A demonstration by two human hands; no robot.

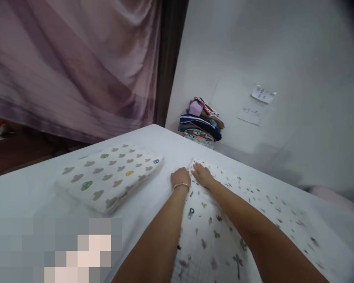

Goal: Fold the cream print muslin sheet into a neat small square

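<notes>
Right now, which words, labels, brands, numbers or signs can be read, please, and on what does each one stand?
"45-50": handwritten on the lower paper on the wall; the last digit is faint.
Upper paper: dark characters, too blurred to read.
I can read no other text.

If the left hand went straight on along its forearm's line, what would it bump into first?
The left hand would probably skim the far corner of the plant-print cloth first; beyond the white table, the stack of folded fabrics looks like the first real obstacle, though depth is unclear.
</notes>
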